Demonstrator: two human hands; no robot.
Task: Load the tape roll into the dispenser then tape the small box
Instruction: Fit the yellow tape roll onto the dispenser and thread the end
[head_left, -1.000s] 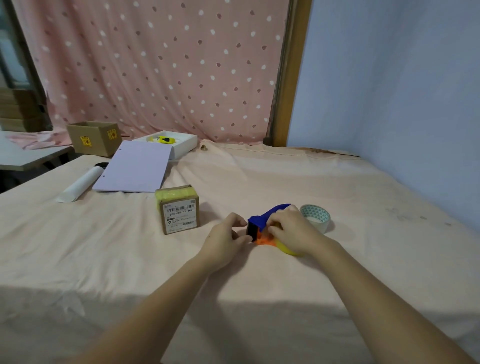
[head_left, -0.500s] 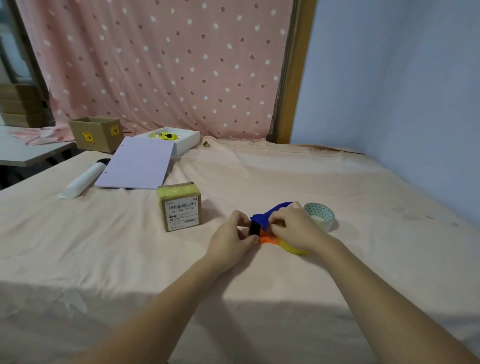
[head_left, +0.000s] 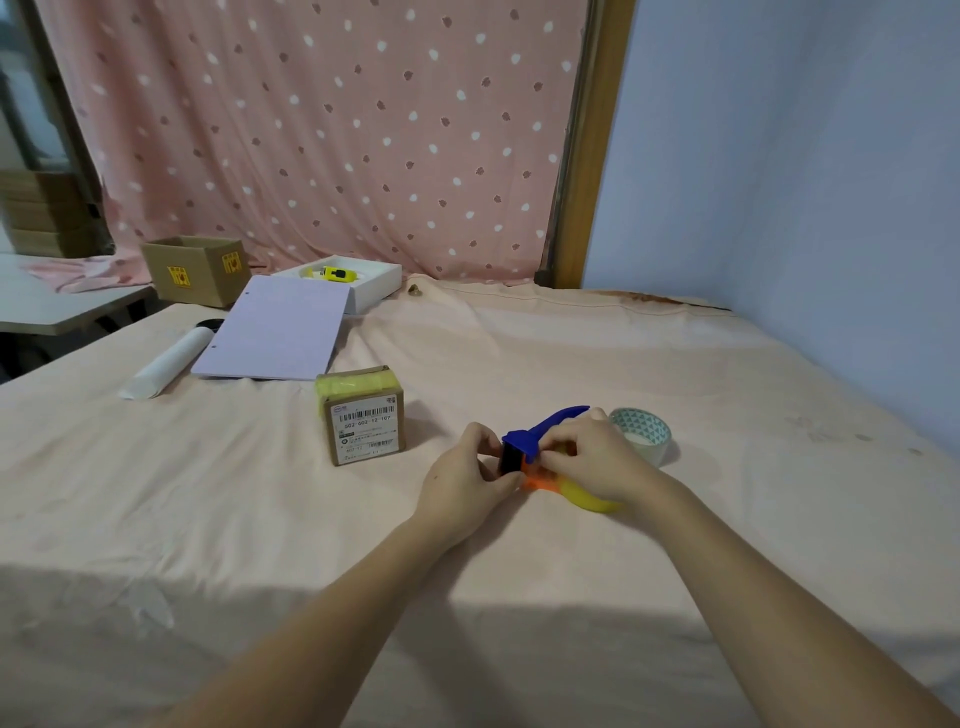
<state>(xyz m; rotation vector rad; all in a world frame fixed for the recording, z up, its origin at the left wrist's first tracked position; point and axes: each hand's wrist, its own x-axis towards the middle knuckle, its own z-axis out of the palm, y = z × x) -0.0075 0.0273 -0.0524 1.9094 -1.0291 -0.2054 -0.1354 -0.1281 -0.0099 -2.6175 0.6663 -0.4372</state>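
A blue and orange tape dispenser (head_left: 530, 441) lies on the peach cloth, with a yellow tape roll (head_left: 587, 499) partly showing under my right hand. My right hand (head_left: 592, 457) covers the dispenser's body and grips it. My left hand (head_left: 467, 478) pinches the dispenser's black front end. A second roll of clear tape (head_left: 641, 434) with a patterned core stands just right of my right hand. The small brown box (head_left: 363, 415), with yellow tape on top and a white barcode label, sits left of the hands.
A lilac notepad (head_left: 280, 327) and a white paper roll (head_left: 166, 364) lie at the back left. Behind them stand an open cardboard box (head_left: 195, 267) and a white tray (head_left: 374, 283) holding a yellow item. A dotted pink curtain hangs behind; a blue wall stands at right.
My left hand has closed in on the dispenser's front end and now pinches it. My right hand stays on the dispenser. The view has shifted slightly.
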